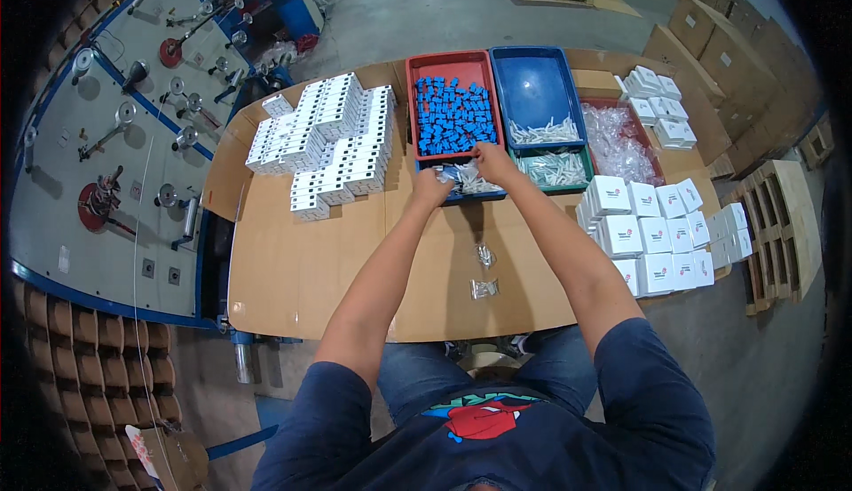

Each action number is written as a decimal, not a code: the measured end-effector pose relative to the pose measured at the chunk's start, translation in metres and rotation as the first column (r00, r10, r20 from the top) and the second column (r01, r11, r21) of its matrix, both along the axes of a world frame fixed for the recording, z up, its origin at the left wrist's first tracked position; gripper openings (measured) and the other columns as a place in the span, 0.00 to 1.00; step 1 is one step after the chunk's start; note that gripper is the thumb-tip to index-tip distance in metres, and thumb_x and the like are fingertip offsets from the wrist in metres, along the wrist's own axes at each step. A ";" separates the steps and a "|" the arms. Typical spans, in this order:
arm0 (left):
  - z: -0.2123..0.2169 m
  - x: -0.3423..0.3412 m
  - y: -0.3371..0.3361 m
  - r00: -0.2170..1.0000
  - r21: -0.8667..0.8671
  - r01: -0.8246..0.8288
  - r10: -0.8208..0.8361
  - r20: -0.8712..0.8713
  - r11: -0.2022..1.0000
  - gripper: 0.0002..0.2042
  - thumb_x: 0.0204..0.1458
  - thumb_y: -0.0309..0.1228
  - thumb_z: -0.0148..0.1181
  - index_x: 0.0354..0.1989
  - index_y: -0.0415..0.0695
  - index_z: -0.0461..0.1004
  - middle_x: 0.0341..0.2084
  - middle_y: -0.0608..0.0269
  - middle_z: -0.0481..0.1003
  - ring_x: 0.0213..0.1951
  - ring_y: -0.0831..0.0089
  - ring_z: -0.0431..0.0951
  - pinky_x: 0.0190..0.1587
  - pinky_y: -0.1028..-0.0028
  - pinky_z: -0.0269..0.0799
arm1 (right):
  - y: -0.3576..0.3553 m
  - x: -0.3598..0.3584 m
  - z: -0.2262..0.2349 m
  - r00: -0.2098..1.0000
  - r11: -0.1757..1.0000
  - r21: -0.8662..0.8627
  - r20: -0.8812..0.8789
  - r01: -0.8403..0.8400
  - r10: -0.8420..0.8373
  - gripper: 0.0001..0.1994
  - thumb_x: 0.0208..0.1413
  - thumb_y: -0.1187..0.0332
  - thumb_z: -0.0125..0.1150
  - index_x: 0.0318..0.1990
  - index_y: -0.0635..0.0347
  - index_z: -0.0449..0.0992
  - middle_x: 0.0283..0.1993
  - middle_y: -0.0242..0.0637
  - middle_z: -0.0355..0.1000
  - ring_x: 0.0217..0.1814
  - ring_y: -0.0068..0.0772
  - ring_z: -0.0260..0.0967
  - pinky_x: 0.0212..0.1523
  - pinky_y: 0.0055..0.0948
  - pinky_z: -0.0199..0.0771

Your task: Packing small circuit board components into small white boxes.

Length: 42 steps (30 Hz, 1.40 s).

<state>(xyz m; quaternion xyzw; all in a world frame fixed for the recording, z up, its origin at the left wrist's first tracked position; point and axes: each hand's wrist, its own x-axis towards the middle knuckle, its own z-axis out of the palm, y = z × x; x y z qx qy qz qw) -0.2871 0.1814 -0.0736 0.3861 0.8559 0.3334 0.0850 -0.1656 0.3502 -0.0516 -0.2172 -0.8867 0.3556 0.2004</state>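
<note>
My left hand (432, 188) is at the left side of the near blue tray (475, 198), its fingers curled beside small clear packets (460, 174) with a bit of blue among them. At the tray's upper right, by the red tray's near rim, my right hand (493, 163) has its fingers pinched together. What either hand holds is too small to make out. Just beyond, the red tray (449, 60) carries many small blue pieces (455, 118). On the cardboard in front of me lie two small clear packets, one farther away (485, 256) and one nearer (484, 289).
Stacked white boxes (333, 127) stand at left, more white boxes (655, 233) at right. A larger blue tray (534, 91) and a green tray (555, 170) hold white sticks. Clear bags (619, 142) fill another red tray. Wooden pallets (781, 233) stand beyond the table's right edge.
</note>
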 end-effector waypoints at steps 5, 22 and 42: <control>0.013 0.010 -0.008 0.998 0.022 -0.027 0.028 -0.053 0.999 0.16 0.48 0.43 0.68 0.37 0.43 0.82 0.30 0.45 0.80 0.37 0.48 0.81 0.40 0.57 0.75 | -0.002 0.003 0.004 0.999 0.994 0.097 0.012 -0.044 0.043 0.06 0.49 0.75 0.62 0.35 0.67 0.79 0.30 0.47 0.77 0.35 0.41 0.79 0.36 0.38 0.76; -0.007 0.014 -0.003 0.999 0.140 -0.047 0.046 0.008 0.989 0.11 0.51 0.35 0.64 0.38 0.42 0.81 0.34 0.43 0.80 0.40 0.49 0.81 0.42 0.59 0.75 | -0.001 0.009 -0.003 0.996 0.996 0.089 0.082 -0.029 0.022 0.14 0.52 0.62 0.71 0.36 0.63 0.78 0.25 0.48 0.75 0.29 0.48 0.75 0.34 0.42 0.74; 0.019 0.033 0.004 0.996 0.253 0.082 -0.085 0.002 0.964 0.16 0.39 0.39 0.77 0.32 0.46 0.78 0.35 0.55 0.73 0.40 0.55 0.76 0.43 0.59 0.71 | -0.002 0.004 -0.007 0.982 0.957 -0.221 -0.049 -0.189 0.182 0.14 0.48 0.80 0.66 0.44 0.64 0.78 0.34 0.37 0.77 0.39 0.28 0.75 0.41 0.28 0.75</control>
